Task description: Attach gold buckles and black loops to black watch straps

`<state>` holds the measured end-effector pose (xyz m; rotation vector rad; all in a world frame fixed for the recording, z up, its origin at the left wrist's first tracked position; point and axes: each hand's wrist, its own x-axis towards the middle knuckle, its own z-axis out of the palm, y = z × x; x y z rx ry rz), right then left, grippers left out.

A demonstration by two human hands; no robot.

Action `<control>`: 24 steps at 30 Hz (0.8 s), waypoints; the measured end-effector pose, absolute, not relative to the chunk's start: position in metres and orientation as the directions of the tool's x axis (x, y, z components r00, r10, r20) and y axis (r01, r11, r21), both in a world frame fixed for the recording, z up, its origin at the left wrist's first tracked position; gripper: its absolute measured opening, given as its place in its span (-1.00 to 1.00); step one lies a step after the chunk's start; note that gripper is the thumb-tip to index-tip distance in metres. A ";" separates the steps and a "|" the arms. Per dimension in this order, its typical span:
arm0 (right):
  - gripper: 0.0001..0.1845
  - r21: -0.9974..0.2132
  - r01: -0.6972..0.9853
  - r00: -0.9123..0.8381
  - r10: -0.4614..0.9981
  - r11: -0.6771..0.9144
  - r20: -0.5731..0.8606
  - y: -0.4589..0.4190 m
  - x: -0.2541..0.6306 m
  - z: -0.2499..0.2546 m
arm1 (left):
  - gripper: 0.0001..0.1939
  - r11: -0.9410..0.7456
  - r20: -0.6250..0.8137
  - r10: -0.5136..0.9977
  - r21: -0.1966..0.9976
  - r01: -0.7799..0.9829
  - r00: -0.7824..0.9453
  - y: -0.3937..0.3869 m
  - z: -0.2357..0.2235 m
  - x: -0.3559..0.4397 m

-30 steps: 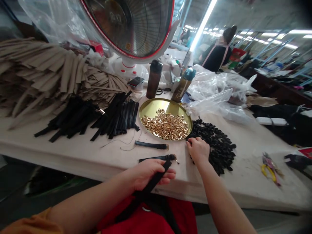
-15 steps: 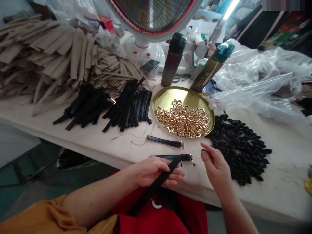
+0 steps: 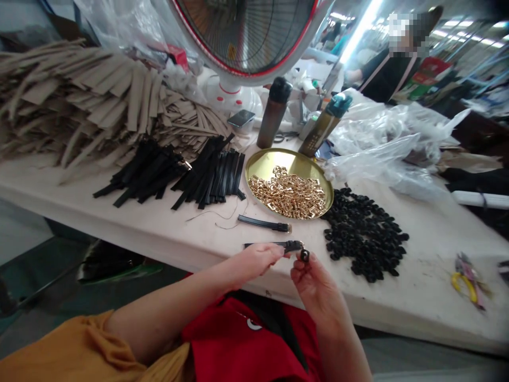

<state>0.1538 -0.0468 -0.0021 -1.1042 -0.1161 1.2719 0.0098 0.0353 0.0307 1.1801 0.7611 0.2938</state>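
Observation:
My left hand (image 3: 256, 263) is closed, palm turned down, on a black strap that is mostly hidden under the fingers. Close to its fingertips, my right hand (image 3: 318, 284) pinches a small black loop (image 3: 305, 256) between thumb and fingers. Just behind both hands lies a black strap with a gold buckle (image 3: 293, 246), partly covered by the left hand. Farther back rests a second buckled strap (image 3: 262, 223). A round gold tray (image 3: 260, 159) bears a heap of small gold buckles (image 3: 292, 195). Right of it spreads a pile of black loops (image 3: 363, 236).
Black straps (image 3: 212, 178) lie in bunches at left, before a large stack of beige strips (image 3: 99, 95). A fan (image 3: 246, 37), two bottles (image 3: 273, 114) and clear plastic bags (image 3: 382, 138) stand behind. Yellow-handled pliers (image 3: 463, 284) lie at right. A person (image 3: 382, 79) is beyond the table.
My right hand has moved left from beside the loop pile to my left hand, carrying a small black loop. My left hand has turned palm down. The view has shifted to the right.

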 end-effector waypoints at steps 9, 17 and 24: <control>-0.74 -0.806 -0.584 0.447 0.791 -0.095 -0.417 -0.066 0.142 0.004 | -0.70 0.042 -0.281 0.573 0.948 0.316 0.770 0.014 0.025 0.013; -0.68 -0.943 -0.002 0.399 0.864 -0.334 -0.307 -0.081 0.150 -0.001 | -0.76 -0.259 -0.279 0.455 0.867 0.426 0.845 0.019 0.020 0.010; -0.77 -0.889 -0.308 0.345 0.831 -0.339 -0.437 -0.079 0.164 -0.011 | -0.69 -0.040 -0.368 0.304 0.917 0.398 0.879 0.022 0.024 0.002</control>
